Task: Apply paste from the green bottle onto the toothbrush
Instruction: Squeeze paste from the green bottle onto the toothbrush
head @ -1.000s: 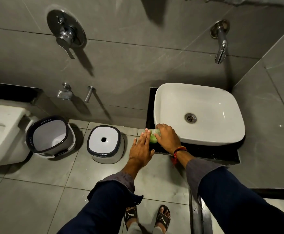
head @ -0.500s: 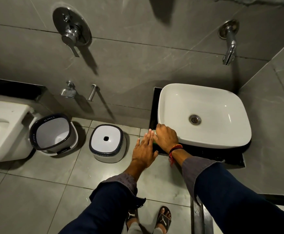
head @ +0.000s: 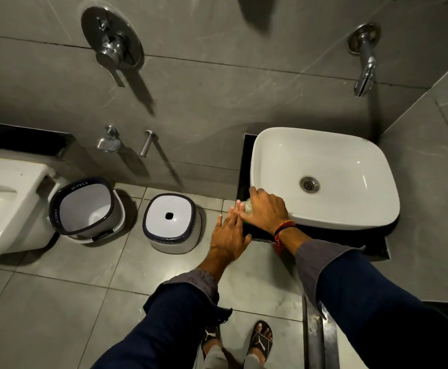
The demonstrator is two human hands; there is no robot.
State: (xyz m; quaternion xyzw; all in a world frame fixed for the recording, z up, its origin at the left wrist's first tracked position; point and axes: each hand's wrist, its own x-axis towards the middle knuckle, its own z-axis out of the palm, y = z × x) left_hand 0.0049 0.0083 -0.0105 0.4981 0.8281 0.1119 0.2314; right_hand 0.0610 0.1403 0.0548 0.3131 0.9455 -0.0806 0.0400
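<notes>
The green bottle stands on the black counter ledge at the sink's front left corner; only a pale sliver of it shows. My right hand, with a red thread at the wrist, is curled over the bottle's top and covers most of it. Fingers straight and together, my left hand lies flat just left of the bottle with its fingertips touching my right hand, and it holds nothing. No toothbrush is visible.
A white basin sits on the ledge under a wall tap. On the floor to the left stand a white stool, a white bucket and a toilet. My sandalled feet are below.
My right hand has closed lower over the bottle, hiding most of the green. My left hand stays flat beside it. The view has shifted slightly.
</notes>
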